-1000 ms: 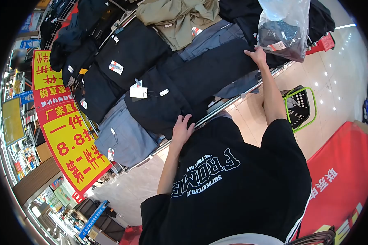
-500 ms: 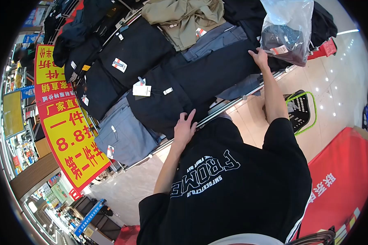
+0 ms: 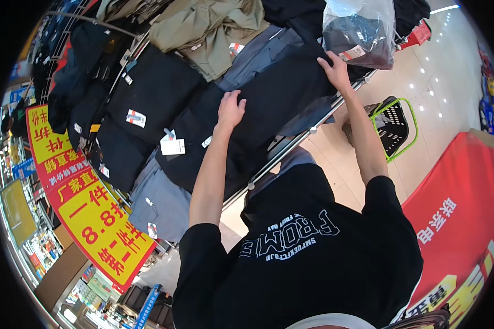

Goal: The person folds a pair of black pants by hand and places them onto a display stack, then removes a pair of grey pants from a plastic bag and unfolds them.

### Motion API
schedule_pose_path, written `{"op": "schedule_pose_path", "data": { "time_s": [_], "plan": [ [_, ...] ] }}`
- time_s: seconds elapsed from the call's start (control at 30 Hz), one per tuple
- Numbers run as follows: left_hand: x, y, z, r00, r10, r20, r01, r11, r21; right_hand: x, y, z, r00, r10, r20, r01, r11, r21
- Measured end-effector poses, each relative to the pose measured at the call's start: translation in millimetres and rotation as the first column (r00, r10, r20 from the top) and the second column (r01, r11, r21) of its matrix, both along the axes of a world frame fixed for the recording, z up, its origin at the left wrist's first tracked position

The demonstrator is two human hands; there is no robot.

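Note:
A pair of black trousers (image 3: 282, 79) lies stretched along the near side of a display rack, with a white hang tag (image 3: 173, 146) near its left end. My left hand (image 3: 231, 111) rests on the middle of the black cloth, fingers extended and thumb apart. At the right end of the trousers, my right hand (image 3: 336, 72) touches the cloth with thumb and fingers spread. Beside that hand is a clear plastic bag (image 3: 362, 24) with a dark folded garment inside. Grey-blue trousers (image 3: 252, 57) show behind the black ones.
A khaki garment (image 3: 208, 33) and more tagged black clothes (image 3: 153, 82) cover the rack. Grey trousers (image 3: 160, 200) hang at its left end. The metal rail (image 3: 291, 145) runs along my side. A black basket with a green rim (image 3: 395, 129) stands on the floor. A red-yellow sign (image 3: 96, 222) hangs left.
My left hand has moved from the near edge up onto the middle of the black trousers. My right hand's fingers have spread at the right end. The camera view has shifted.

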State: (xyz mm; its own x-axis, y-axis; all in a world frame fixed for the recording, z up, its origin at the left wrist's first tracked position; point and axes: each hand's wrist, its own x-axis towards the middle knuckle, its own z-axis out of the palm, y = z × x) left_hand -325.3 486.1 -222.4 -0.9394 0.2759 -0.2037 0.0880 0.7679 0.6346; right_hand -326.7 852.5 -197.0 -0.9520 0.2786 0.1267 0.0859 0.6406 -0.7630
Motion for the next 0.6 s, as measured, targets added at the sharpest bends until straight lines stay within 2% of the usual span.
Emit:
{"op": "schedule_pose_path", "data": {
  "time_s": [0.03,0.1,0.2,0.27,0.33,0.4,0.47,0.5,0.53,0.57,0.6],
  "plan": [
    [-6,3,-1,1.000,0.023,-0.010,-0.024,0.999,-0.049,3,-1,-1,0.999,-0.025,-0.027,0.025,1.000,-0.015],
    [-9,8,-5,0.997,0.070,-0.031,-0.074,0.989,-0.129,9,1,-4,0.999,-0.039,0.027,0.039,0.999,-0.021],
    [-11,8,-12,0.999,0.032,0.019,-0.030,0.991,-0.133,11,6,-16,0.997,-0.044,0.064,0.046,0.998,-0.033],
    [-14,11,-7,0.999,0.034,-0.007,-0.034,0.992,-0.118,11,8,-25,0.990,-0.080,0.112,0.083,0.996,-0.024],
    [-20,12,-3,0.982,0.187,0.025,-0.185,0.981,-0.060,8,10,-30,0.990,-0.066,0.125,0.071,0.997,-0.032],
    [-24,16,-3,0.978,0.210,-0.007,-0.209,0.975,-0.076,6,12,-30,0.989,-0.054,0.135,0.059,0.998,-0.034],
    [-23,22,-10,0.973,0.224,-0.054,-0.229,0.966,-0.119,3,10,-29,0.969,-0.048,0.241,0.071,0.993,-0.089],
    [-19,25,-12,0.970,0.181,-0.163,-0.204,0.969,-0.140,2,8,-28,0.969,-0.045,0.245,0.069,0.993,-0.092],
    [-15,30,-4,0.970,0.183,-0.162,-0.207,0.968,-0.143,1,6,-28,0.961,-0.015,0.278,0.101,0.949,-0.299],
    [-9,35,10,0.943,0.177,-0.281,-0.210,0.974,-0.090,0,4,-26,0.953,0.022,0.302,0.136,0.860,-0.492],
    [-2,35,21,0.902,0.175,-0.395,-0.206,0.978,-0.038,0,2,-24,0.953,0.026,0.303,0.134,0.859,-0.495]
  ]
}}
